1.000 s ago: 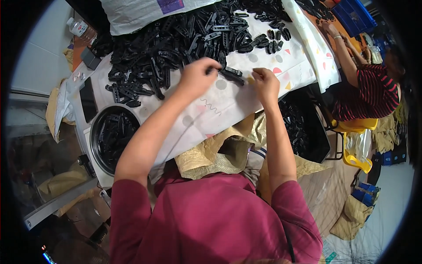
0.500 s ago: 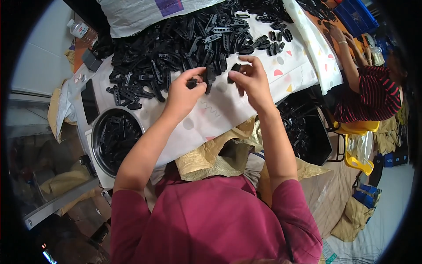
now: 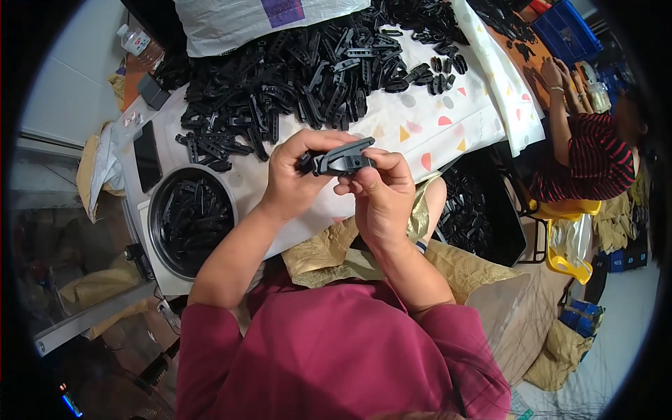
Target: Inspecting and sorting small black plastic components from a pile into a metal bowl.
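Both my hands meet over the near edge of the table, gripping one long, narrow black plastic part (image 3: 344, 159) between them. My left hand (image 3: 290, 178) is closed around its left end, and another dark piece seems tucked in those fingers, too hidden to make out. At the other end, the thumb and fingers of my right hand (image 3: 383, 192) pinch the part. Just beyond my hands spreads a big heap of similar black plastic parts (image 3: 280, 87). A few smaller oval black pieces (image 3: 441, 73) lie to its right on the patterned tablecloth (image 3: 420, 129).
A round metal pan (image 3: 229, 241) of black parts stands at the left, near a dark phone (image 3: 147, 155). Behind the heap lies a white sack (image 3: 224, 31). At right is a black bin (image 3: 500, 238) of parts. Another person (image 3: 584, 150) works at far right.
My hands have drawn nearer to me and come together. The right hand has moved left and now grips the black plastic part along with the left.
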A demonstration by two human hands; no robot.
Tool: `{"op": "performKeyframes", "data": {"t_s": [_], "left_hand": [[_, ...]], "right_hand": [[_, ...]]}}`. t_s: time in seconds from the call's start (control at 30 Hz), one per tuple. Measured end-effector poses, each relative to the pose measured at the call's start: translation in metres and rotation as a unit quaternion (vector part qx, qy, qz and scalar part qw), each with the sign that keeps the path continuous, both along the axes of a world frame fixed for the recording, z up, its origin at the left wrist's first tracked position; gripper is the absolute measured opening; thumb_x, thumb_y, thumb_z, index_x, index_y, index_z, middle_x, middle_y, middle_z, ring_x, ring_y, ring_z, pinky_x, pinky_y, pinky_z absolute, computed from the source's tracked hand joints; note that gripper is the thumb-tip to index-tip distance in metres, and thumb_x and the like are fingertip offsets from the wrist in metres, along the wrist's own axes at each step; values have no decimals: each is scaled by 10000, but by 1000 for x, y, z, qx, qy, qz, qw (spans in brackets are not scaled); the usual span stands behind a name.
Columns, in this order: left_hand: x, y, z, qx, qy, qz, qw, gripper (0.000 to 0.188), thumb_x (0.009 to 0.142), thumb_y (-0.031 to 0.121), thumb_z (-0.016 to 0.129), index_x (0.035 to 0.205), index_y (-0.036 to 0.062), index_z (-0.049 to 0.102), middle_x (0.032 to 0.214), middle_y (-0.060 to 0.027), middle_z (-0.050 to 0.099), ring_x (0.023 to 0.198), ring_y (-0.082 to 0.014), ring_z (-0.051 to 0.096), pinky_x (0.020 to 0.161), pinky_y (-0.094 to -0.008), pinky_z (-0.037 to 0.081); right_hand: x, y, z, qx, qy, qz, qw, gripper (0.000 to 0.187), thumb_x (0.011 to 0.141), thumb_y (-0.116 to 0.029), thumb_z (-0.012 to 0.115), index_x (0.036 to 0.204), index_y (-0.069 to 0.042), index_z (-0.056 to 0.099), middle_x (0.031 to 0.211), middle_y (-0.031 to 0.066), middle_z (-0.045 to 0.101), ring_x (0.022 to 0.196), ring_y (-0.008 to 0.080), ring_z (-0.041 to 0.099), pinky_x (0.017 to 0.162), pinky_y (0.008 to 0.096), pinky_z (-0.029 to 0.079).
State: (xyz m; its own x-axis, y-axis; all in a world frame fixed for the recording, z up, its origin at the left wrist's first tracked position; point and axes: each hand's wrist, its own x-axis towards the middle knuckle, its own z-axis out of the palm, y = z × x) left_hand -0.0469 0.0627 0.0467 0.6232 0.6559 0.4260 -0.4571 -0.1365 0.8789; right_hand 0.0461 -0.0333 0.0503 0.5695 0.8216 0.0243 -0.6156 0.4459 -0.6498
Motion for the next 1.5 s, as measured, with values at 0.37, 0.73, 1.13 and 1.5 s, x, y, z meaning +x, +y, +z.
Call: {"op": "performKeyframes", "data": {"t_s": [0.37, 0.73, 1.13, 1.5], "left_hand": [[-12, -1, 17, 113, 21, 14, 993, 407, 770, 298, 691, 988, -2, 523, 977, -187, 606, 956, -272, 585, 847, -385, 465], [-82, -7, 37, 26, 327, 195, 924, 276, 756, 118, 667, 1001, 14, 591, 880, -70, 608, 804, -131, 576, 752, -252, 438], [-155, 0, 17, 339, 677, 324, 568, 768, 665, 452, 693, 1317, 174, 398, 1393, -146, 278, 1290, -365, 214, 1018, -551, 184], [25, 89, -32, 274, 551, 207, 760, 158, 796, 215, 577, 885, 105, 647, 906, -107, 618, 856, -308, 597, 719, -404, 480]], "right_hand": [[-7, -5, 17, -81, -242, -112, 961, 375, 727, 6, 692, 1048, 10, 500, 1045, 89, 501, 942, 168, 536, 787, 258, 469], [27, 10, -7, -165, -589, 50, 790, 690, 644, -185, 793, 1217, -20, 446, 1110, 128, 541, 1001, 217, 549, 726, 294, 502], [111, 104, -63, -308, -708, -86, 629, 306, 806, -219, 605, 1100, -136, 594, 1088, 164, 555, 945, 307, 560, 790, 353, 458], [71, 66, -63, -255, -797, -17, 547, 314, 771, -215, 623, 1067, -109, 598, 1085, 157, 538, 968, 330, 514, 809, 380, 445]]}}
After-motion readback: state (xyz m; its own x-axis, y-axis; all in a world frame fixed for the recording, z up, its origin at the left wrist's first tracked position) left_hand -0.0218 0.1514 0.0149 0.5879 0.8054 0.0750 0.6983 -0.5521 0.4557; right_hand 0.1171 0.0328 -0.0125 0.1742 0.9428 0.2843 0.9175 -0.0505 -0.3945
